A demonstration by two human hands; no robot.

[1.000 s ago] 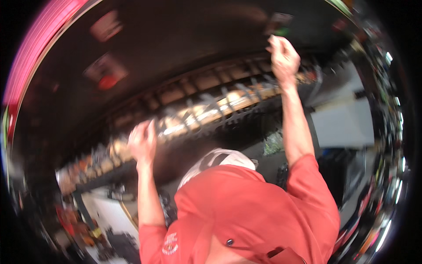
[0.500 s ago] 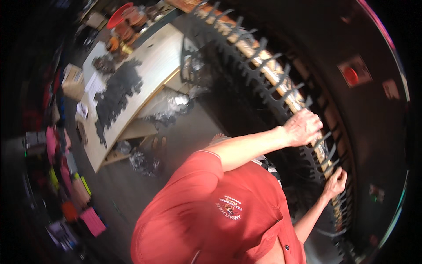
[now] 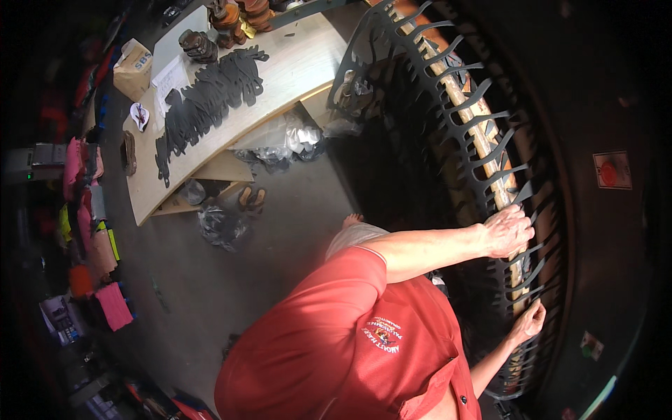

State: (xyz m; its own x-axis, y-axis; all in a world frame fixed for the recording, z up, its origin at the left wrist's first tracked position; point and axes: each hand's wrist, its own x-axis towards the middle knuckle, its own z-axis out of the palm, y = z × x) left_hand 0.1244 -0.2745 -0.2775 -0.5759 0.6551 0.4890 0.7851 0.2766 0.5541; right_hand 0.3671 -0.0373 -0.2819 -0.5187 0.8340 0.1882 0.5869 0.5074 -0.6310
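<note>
A long rack (image 3: 483, 143) with a pale bar curves down the right side, and many dark, thin, curved strips (image 3: 470, 98) stick out from it on both sides. My left hand (image 3: 509, 231) rests at the bar with its fingers curled closed; what is inside them is hidden. Lower down the same rack, my right hand (image 3: 529, 322) is closed with thumb and fingertips together beside the strip ends. Whether it grips a strip is too small to tell.
A pale table (image 3: 294, 66) stands at the upper left, bearing a pile of dark cut strips (image 3: 210, 94), a cardboard box (image 3: 133, 70) and dark stacked pieces (image 3: 198, 46). Plastic bags (image 3: 222, 225) and sandals (image 3: 252, 199) lie beneath. A dark machine panel with a red button (image 3: 609, 173) is at right.
The view has swung, so the table and rack sit higher and further right in the picture. Both hands show lower in the picture, still at the rack with fingers closed.
</note>
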